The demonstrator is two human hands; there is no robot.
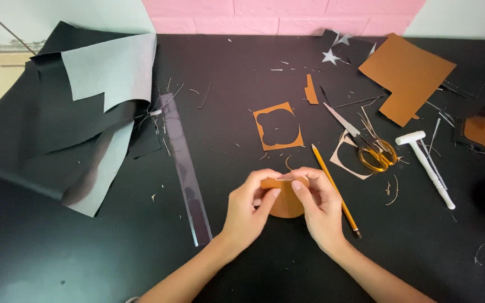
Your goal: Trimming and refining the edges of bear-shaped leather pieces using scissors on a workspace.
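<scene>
Pinching from both sides, the left hand and right hand gripped a rounded brown cutout at its top edge, just above the near middle of the black table. Fingertips met over the piece; keeping it flat and the grip light looked wise. A pencil lay just right, the scissors farther right, a cut-out brown square beyond.

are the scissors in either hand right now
No, the scissors lie on the table, while both hands pinch a brown cut-out piece.
</scene>
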